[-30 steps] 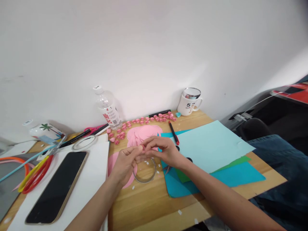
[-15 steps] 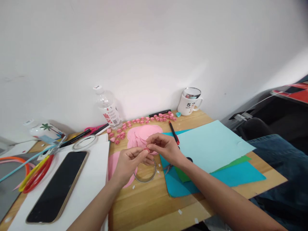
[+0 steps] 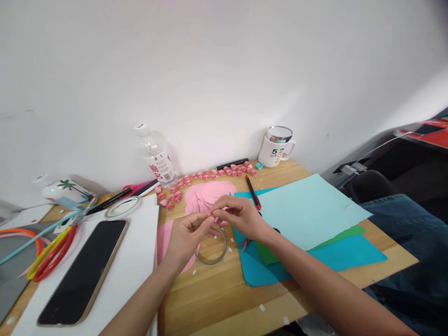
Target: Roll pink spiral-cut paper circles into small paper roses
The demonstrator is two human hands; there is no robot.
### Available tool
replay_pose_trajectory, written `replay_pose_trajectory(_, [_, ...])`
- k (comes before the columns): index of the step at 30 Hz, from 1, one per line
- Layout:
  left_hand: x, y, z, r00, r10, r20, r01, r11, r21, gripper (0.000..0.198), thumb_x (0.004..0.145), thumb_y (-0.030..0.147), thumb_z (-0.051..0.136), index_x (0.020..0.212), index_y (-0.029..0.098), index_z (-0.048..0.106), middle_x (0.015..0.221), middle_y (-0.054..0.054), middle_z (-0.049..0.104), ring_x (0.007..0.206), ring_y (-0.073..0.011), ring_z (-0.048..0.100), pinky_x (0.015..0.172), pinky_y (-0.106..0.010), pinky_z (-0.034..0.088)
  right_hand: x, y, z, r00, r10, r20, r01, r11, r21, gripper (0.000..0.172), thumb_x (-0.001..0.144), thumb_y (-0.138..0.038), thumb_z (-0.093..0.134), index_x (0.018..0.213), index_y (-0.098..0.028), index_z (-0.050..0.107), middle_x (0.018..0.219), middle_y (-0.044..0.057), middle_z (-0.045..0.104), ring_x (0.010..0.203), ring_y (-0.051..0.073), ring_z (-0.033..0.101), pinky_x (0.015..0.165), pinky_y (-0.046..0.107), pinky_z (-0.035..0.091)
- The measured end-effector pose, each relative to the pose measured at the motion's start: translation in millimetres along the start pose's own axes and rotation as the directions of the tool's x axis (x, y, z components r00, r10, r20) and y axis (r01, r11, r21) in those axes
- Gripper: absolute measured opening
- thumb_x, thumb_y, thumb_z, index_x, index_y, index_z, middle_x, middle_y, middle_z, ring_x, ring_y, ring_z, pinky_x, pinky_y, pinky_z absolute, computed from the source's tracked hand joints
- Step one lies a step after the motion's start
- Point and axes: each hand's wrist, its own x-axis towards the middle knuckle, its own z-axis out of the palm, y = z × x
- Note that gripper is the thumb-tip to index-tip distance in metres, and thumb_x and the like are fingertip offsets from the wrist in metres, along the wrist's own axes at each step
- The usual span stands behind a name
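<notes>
My left hand (image 3: 185,235) and my right hand (image 3: 236,215) meet fingertip to fingertip above the wooden desk (image 3: 224,289). Both pinch one small pink rolled paper piece (image 3: 211,215); most of it is hidden by the fingers. Just beyond the hands lies a stack of pink paper circles (image 3: 206,193). A clear tape roll (image 3: 211,249) lies flat under the hands. Several small pink rolled pieces (image 3: 210,175) run in a row near the wall.
A phone (image 3: 84,270) rests on white paper at the left, beside coloured strips (image 3: 49,252). Light blue, green and blue sheets (image 3: 308,219) cover the right side, with a red pen (image 3: 252,192) and partly hidden scissors (image 3: 245,242). A water bottle (image 3: 156,156) and a white mug (image 3: 276,148) stand by the wall.
Both hands have dipped slightly and shifted a little to the right, still pinching the small pink piece. Nothing else on the desk has moved.
</notes>
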Motion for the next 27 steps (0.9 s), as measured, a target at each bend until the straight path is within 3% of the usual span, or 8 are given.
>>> replay_pose_trajectory(4, [1, -5, -0.3, 0.999, 0.005, -0.046, -0.003, 0.999, 0.035, 0.018, 0.069, 0.031, 0.062, 0.073, 0.013, 0.065, 0.071, -0.006, 0.07, 0.062, -0.0191, 0.065, 0.063, -0.028, 0.053, 0, -1, -1, 1.0, 0.013, 0.022, -0.011, 0.996, -0.087, 0.016, 0.078, -0.03, 0.054, 0.075, -0.017, 0.062, 0.07, 0.002, 0.058, 0.061, 0.011, 0.053, 0.054, 0.022, 0.045])
replay_pose_trajectory(18, [3, -6, -0.4, 0.996, 0.072, -0.052, -0.066, 0.991, 0.115, 0.02, 0.071, 0.031, 0.059, 0.075, 0.014, 0.066, 0.07, -0.005, 0.07, 0.06, -0.0165, 0.064, 0.062, -0.026, 0.053, -1, 5, -4, 0.954, -0.281, 0.105, 0.299, 0.874, -0.384, 0.012, 0.081, -0.016, 0.049, 0.081, -0.016, 0.061, 0.073, 0.004, 0.061, 0.065, 0.011, 0.054, 0.058, 0.021, 0.043])
replay_pose_trajectory(21, [3, -9, -1.8, 0.985, 0.153, -0.08, -0.126, 0.956, 0.266, 0.02, 0.072, 0.032, 0.057, 0.077, 0.014, 0.066, 0.07, -0.004, 0.069, 0.06, -0.0156, 0.063, 0.058, -0.024, 0.051, -2, 9, -3, 0.935, -0.334, 0.121, 0.352, 0.819, -0.454, 0.013, 0.08, -0.014, 0.048, 0.08, -0.015, 0.061, 0.071, 0.005, 0.063, 0.062, 0.01, 0.054, 0.055, 0.02, 0.042])
replay_pose_trajectory(24, [2, -10, -2.9, 0.961, 0.27, -0.064, -0.207, 0.851, 0.483, 0.019, 0.074, 0.031, 0.055, 0.073, 0.016, 0.066, 0.065, -0.001, 0.068, 0.055, -0.0126, 0.06, 0.052, -0.019, 0.046, -3, 13, -1, 0.924, -0.359, 0.133, 0.372, 0.761, -0.531, 0.013, 0.079, -0.014, 0.048, 0.08, -0.015, 0.061, 0.069, 0.004, 0.063, 0.058, 0.01, 0.054, 0.052, 0.019, 0.041])
replay_pose_trajectory(27, [1, -9, -3.0, 0.944, 0.329, -0.029, -0.248, 0.765, 0.594, 0.021, 0.076, 0.03, 0.051, 0.07, 0.016, 0.066, 0.059, 0.001, 0.065, 0.051, -0.011, 0.056, 0.049, -0.018, 0.042, -4, 15, 0, 0.915, -0.375, 0.15, 0.388, 0.715, -0.582, 0.014, 0.079, -0.014, 0.047, 0.081, -0.014, 0.061, 0.066, 0.004, 0.063, 0.056, 0.01, 0.053, 0.05, 0.018, 0.039])
